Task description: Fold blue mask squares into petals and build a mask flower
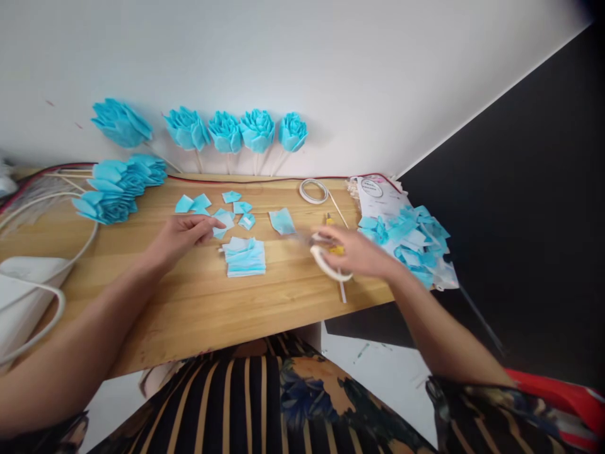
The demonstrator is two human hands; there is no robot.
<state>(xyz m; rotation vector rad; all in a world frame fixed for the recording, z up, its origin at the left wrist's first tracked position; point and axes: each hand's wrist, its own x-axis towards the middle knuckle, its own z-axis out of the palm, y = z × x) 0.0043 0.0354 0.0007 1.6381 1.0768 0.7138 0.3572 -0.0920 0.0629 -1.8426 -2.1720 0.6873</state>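
My right hand (pixel 354 249) is closed around the light-coloured handles of a pair of scissors (pixel 326 261), blurred by motion, with the blades toward the left. Just beyond the blades lies a single blue fabric piece (pixel 282 221). My left hand (pixel 186 234) reaches over the table with its index finger stretched out, its tip on a pale blue piece (pixel 224 217); the other fingers are partly hidden. Several small cut blue pieces (pixel 242 207) lie around that fingertip. Nearer to me sits a stack of blue and white fabric squares (pixel 246 258).
Blue fabric flowers on sticks (pixel 225 132) lean against the wall, and more flowers (pixel 113 186) lie at the left. A tape roll (pixel 314 191) lies at the back. Blue scraps (pixel 416 236) are heaped at the right. A white cable (pixel 92 236) crosses the left side.
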